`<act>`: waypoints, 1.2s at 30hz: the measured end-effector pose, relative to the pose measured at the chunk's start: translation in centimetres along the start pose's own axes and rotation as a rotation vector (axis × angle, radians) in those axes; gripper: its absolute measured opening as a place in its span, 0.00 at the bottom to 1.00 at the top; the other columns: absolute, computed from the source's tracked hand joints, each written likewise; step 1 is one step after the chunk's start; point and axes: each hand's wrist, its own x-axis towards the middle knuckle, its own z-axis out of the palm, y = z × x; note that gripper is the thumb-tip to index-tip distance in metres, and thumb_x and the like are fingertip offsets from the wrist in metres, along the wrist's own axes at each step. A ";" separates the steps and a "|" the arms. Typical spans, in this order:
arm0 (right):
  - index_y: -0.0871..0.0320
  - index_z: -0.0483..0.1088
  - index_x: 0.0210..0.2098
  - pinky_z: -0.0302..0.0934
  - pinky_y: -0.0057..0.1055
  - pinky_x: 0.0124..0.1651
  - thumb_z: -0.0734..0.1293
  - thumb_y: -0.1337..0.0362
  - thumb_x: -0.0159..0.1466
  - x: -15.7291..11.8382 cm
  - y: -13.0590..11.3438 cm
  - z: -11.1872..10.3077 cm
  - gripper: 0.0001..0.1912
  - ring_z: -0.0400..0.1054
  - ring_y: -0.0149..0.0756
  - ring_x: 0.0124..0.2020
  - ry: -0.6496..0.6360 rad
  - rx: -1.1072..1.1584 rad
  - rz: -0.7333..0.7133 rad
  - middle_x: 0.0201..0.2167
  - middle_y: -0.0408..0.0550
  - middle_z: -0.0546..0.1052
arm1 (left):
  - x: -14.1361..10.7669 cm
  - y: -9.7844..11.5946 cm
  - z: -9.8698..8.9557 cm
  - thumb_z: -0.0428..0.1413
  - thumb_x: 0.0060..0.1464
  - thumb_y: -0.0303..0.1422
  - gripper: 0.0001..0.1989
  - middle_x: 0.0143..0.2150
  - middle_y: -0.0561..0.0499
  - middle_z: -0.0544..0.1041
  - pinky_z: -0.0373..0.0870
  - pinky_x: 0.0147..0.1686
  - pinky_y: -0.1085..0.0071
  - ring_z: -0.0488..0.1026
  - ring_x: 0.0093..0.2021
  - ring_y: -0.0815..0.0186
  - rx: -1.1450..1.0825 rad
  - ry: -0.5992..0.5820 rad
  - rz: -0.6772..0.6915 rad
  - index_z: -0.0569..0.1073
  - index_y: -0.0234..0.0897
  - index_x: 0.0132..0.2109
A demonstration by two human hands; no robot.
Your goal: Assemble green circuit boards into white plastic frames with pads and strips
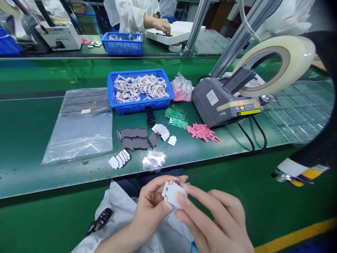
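Observation:
Held between both hands, in front of my lap, is a small white plastic part (171,194) with a notched edge. My left hand (152,200) grips it from the left, thumb on its lower corner and fingers behind. From the right, my right hand (210,214) presses its fingertips onto the broad white face. On the bench edge beyond lie a clump of clear film pieces (154,161), white flat pieces (119,159), rows of dark strips (133,138) and a lone white piece (172,141). The back of the held part is hidden.
A blue bin (140,105) holds white plastic frames. Near it are green circuit boards (178,123), pink pieces (202,132), a bagged pink lot (182,88) and a plastic bag (79,137). A tape dispenser (218,102) and a black hose (310,140) flank the right. Opposite, a co-worker's hand (162,26) works.

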 end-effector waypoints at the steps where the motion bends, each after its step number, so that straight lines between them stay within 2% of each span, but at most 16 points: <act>1: 0.49 0.77 0.39 0.62 0.31 0.34 0.69 0.63 0.60 0.1 0.0 -0.1 0.07 0.64 0.37 0.32 -0.005 -0.018 -0.016 0.34 0.43 0.80 | 0.1 -0.1 0.0 0.64 0.47 0.38 0.15 0.49 0.50 0.80 0.70 0.47 0.76 0.76 0.48 0.65 -0.006 -0.007 0.006 0.78 0.48 0.45; 5: 0.53 0.77 0.37 0.63 0.31 0.35 0.67 0.64 0.63 0.1 0.3 0.1 0.06 0.65 0.36 0.33 -0.019 -0.034 -0.066 0.34 0.45 0.80 | 0.3 -0.2 0.3 0.64 0.46 0.38 0.15 0.46 0.52 0.81 0.70 0.45 0.80 0.77 0.46 0.69 -0.043 -0.006 -0.026 0.79 0.47 0.44; 9: 0.57 0.75 0.40 0.63 0.33 0.41 0.61 0.61 0.67 -0.6 0.2 0.8 0.12 0.68 0.39 0.40 -0.013 -0.017 -0.111 0.38 0.49 0.79 | 0.5 0.1 0.5 0.66 0.42 0.40 0.16 0.41 0.52 0.83 0.71 0.42 0.81 0.79 0.41 0.69 -0.069 0.052 -0.117 0.80 0.45 0.41; 12: 0.59 0.73 0.44 0.63 0.36 0.46 0.54 0.55 0.69 -1.4 0.2 1.4 0.21 0.66 0.42 0.48 -0.036 0.050 -0.122 0.47 0.53 0.75 | 0.6 0.2 0.1 0.66 0.42 0.40 0.16 0.38 0.53 0.84 0.71 0.38 0.83 0.79 0.37 0.71 -0.072 0.083 -0.150 0.80 0.44 0.40; 14: 0.59 0.70 0.48 0.63 0.39 0.49 0.51 0.49 0.68 -1.6 1.2 1.7 0.25 0.64 0.44 0.52 -0.062 0.151 -0.079 0.53 0.56 0.69 | 0.5 0.1 -0.4 0.66 0.43 0.39 0.16 0.36 0.53 0.84 0.71 0.35 0.83 0.79 0.35 0.71 -0.083 0.075 -0.160 0.80 0.44 0.41; 16: 0.58 0.68 0.50 0.64 0.41 0.49 0.54 0.48 0.67 -1.4 3.8 2.2 0.24 0.64 0.45 0.53 0.015 0.238 0.041 0.54 0.57 0.68 | 0.4 -0.1 -0.9 0.66 0.44 0.39 0.16 0.37 0.51 0.84 0.72 0.35 0.81 0.80 0.36 0.69 -0.103 0.043 -0.177 0.79 0.43 0.42; 17: 0.56 0.69 0.49 0.64 0.41 0.48 0.59 0.54 0.67 -1.2 5.6 2.6 0.17 0.66 0.43 0.52 0.113 0.239 0.159 0.50 0.54 0.71 | 0.3 -0.2 -1.0 0.66 0.44 0.38 0.16 0.38 0.50 0.84 0.73 0.36 0.80 0.80 0.38 0.67 -0.117 0.034 -0.190 0.79 0.43 0.42; 18: 0.55 0.71 0.44 0.64 0.40 0.46 0.63 0.58 0.64 -0.8 7.8 3.0 0.12 0.68 0.42 0.48 0.224 0.179 0.283 0.45 0.52 0.74 | 0.3 -0.2 -1.1 0.66 0.44 0.38 0.16 0.39 0.49 0.83 0.73 0.37 0.79 0.80 0.39 0.66 -0.136 0.036 -0.201 0.79 0.43 0.42; 19: 0.55 0.73 0.39 0.65 0.37 0.41 0.66 0.58 0.62 -0.4 10.0 3.6 0.10 0.69 0.41 0.44 0.287 0.081 0.393 0.40 0.51 0.76 | 0.2 -0.3 -1.2 0.65 0.44 0.38 0.15 0.39 0.49 0.83 0.73 0.38 0.79 0.80 0.40 0.66 -0.158 0.050 -0.212 0.80 0.43 0.42; 20: 0.56 0.74 0.36 0.64 0.36 0.36 0.67 0.56 0.60 0.1 12.3 4.2 0.11 0.69 0.42 0.41 0.278 0.048 0.441 0.37 0.52 0.76 | 0.2 -0.3 -1.2 0.65 0.44 0.38 0.14 0.39 0.49 0.83 0.73 0.38 0.79 0.80 0.41 0.65 -0.179 0.072 -0.219 0.80 0.43 0.42; 22: 0.57 0.75 0.33 0.63 0.38 0.37 0.70 0.51 0.55 0.8 16.2 5.5 0.15 0.69 0.42 0.38 0.225 0.029 0.471 0.34 0.52 0.77 | 0.1 -0.2 -1.2 0.65 0.45 0.38 0.14 0.40 0.49 0.83 0.73 0.36 0.80 0.80 0.41 0.65 -0.208 0.108 -0.232 0.80 0.43 0.41; 25: 0.57 0.76 0.27 0.61 0.41 0.42 0.69 0.48 0.53 1.5 19.2 6.9 0.17 0.69 0.42 0.36 0.183 0.021 0.482 0.30 0.51 0.77 | -0.1 -0.2 -1.3 0.65 0.44 0.38 0.15 0.40 0.48 0.83 0.74 0.35 0.81 0.80 0.41 0.65 -0.201 0.121 -0.258 0.80 0.42 0.42; 28: 0.57 0.75 0.24 0.61 0.39 0.41 0.68 0.48 0.55 1.7 19.3 7.3 0.17 0.68 0.40 0.33 0.161 0.047 0.491 0.27 0.50 0.77 | -0.4 -0.2 -1.4 0.66 0.44 0.38 0.16 0.40 0.48 0.83 0.74 0.36 0.80 0.80 0.41 0.64 -0.189 0.119 -0.278 0.79 0.41 0.42; 33: 0.57 0.76 0.28 0.61 0.32 0.29 0.67 0.51 0.57 1.6 18.4 6.8 0.16 0.67 0.35 0.27 0.130 0.131 0.519 0.27 0.48 0.77 | -0.5 -0.2 -1.5 0.65 0.45 0.38 0.15 0.40 0.49 0.83 0.75 0.37 0.79 0.80 0.41 0.64 -0.189 0.118 -0.298 0.79 0.42 0.42; 36: 0.58 0.76 0.29 0.61 0.30 0.27 0.67 0.53 0.57 1.5 18.6 7.1 0.14 0.67 0.34 0.26 0.136 0.167 0.510 0.27 0.48 0.78 | -0.3 -0.2 -1.5 0.65 0.46 0.38 0.14 0.40 0.49 0.83 0.74 0.38 0.80 0.80 0.42 0.65 -0.199 0.109 -0.301 0.79 0.42 0.43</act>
